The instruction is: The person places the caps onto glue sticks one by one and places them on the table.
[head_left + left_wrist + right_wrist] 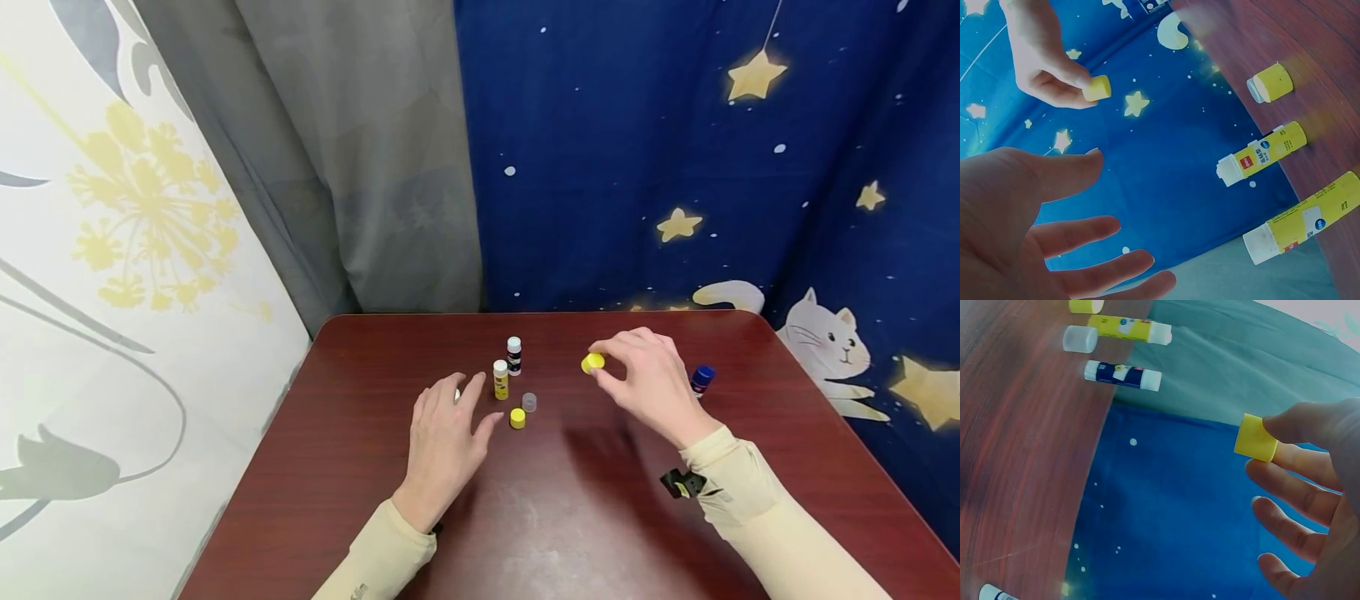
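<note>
My right hand (654,382) pinches a yellow cap (1256,437) between thumb and fingers, raised above the table. My left hand (444,440) hovers over the table with its fingers spread and holds nothing. Just right of it stands a yellow glue stick (501,382) with a white top; a dark blue glue stick (513,358), also white-topped, is behind. Another yellow glue stick (1313,219) shows in the left wrist view, mostly hidden by the left hand in the head view. A second yellow cap (517,418) and a translucent cap (529,403) rest by the left fingertips.
A blue-capped glue stick (702,380) stands beyond my right wrist. The dark red table (517,542) reaches back to grey curtains (397,167) and a blue star-patterned curtain (600,150). A patterned white wall (112,350) lies on the left.
</note>
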A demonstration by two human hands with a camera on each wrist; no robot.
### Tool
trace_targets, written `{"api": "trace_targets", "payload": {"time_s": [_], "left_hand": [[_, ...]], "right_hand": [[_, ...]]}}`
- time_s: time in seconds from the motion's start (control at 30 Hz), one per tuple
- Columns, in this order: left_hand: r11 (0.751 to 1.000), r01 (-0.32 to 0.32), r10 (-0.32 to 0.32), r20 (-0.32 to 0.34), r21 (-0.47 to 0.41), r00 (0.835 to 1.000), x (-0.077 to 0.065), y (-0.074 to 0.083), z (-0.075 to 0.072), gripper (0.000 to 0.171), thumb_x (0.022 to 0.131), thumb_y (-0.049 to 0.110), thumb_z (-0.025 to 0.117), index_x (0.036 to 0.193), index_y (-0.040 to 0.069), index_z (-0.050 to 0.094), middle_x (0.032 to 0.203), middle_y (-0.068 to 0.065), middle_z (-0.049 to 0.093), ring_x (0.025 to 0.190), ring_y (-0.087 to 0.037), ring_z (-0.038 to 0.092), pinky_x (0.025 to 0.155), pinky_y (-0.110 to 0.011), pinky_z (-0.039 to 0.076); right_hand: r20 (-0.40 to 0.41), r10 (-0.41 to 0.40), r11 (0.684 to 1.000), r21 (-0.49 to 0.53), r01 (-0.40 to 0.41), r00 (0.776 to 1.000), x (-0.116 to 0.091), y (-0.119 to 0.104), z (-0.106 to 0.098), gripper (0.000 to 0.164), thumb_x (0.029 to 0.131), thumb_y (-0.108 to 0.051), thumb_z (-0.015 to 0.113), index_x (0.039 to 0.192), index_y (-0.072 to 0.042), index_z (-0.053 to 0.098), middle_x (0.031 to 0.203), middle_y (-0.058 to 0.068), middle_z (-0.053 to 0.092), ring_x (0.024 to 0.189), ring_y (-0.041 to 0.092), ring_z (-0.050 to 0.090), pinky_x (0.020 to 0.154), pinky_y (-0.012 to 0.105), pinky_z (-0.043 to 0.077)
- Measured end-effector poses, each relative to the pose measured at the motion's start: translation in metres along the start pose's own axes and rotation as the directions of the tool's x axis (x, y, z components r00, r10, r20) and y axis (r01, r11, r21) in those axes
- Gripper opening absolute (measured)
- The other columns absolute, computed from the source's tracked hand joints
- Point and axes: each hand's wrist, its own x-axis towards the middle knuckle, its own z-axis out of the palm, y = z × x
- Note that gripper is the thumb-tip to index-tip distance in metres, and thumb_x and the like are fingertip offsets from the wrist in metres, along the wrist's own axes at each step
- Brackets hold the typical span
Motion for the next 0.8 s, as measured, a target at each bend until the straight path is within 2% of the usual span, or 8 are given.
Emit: {"api": "trace_targets", "payload": {"time_s": [0.27, 0.53, 0.63, 0.8], "left_hand": [[1.0, 0.004, -0.004, 0.004, -0.008, 1.0, 0.003, -0.001, 0.0, 0.057, 0.086, 0.035, 0.08, 0.135, 0.013, 0.062, 0.126, -0.013, 0.059, 0.115, -0.031, 0.057, 0.102, -0.056, 0.042], [1.0, 0.002, -0.003, -0.045, -0.016, 0.999, 0.008, -0.011, 0.002, 0.057, 0.084, 0.034, 0.082, 0.133, 0.011, 0.064, 0.121, -0.015, 0.061, 0.11, -0.033, 0.06, 0.097, -0.056, 0.046], [0.999, 0.029, -0.03, -0.041, -0.03, 0.999, 0.012, -0.018, 0.006, 0.057, 0.084, 0.032, 0.083, 0.133, 0.01, 0.063, 0.12, -0.015, 0.061, 0.109, -0.033, 0.061, 0.094, -0.055, 0.047], [0.991, 0.123, -0.122, 0.024, -0.047, 0.992, 0.013, -0.034, 0.016, 0.058, 0.085, 0.032, 0.081, 0.136, 0.012, 0.062, 0.121, -0.014, 0.06, 0.106, -0.032, 0.061, 0.091, -0.054, 0.049]], "right_hand": [[-0.071, 0.026, 1.0, 0.007, -0.025, 0.997, -0.013, -0.003, -0.019, 0.024, 0.08, -0.026, 0.082, 0.102, -0.019, 0.076, 0.094, -0.005, 0.071, 0.095, 0.018, 0.057, 0.082, 0.046, 0.038], [-0.106, 0.025, 0.999, 0.028, -0.022, 0.994, -0.018, -0.006, -0.024, 0.025, 0.079, -0.026, 0.082, 0.102, -0.019, 0.076, 0.093, -0.005, 0.071, 0.095, 0.018, 0.057, 0.082, 0.045, 0.037], [-0.105, 0.031, 0.999, 0.033, -0.028, 0.994, -0.019, -0.007, -0.024, 0.025, 0.079, -0.026, 0.082, 0.102, -0.019, 0.076, 0.093, -0.005, 0.071, 0.095, 0.018, 0.057, 0.081, 0.044, 0.037], [-0.092, 0.038, 0.999, 0.034, -0.035, 0.995, -0.022, -0.008, -0.022, 0.025, 0.079, -0.026, 0.083, 0.101, -0.019, 0.076, 0.092, -0.005, 0.071, 0.095, 0.017, 0.057, 0.08, 0.045, 0.038]]}}
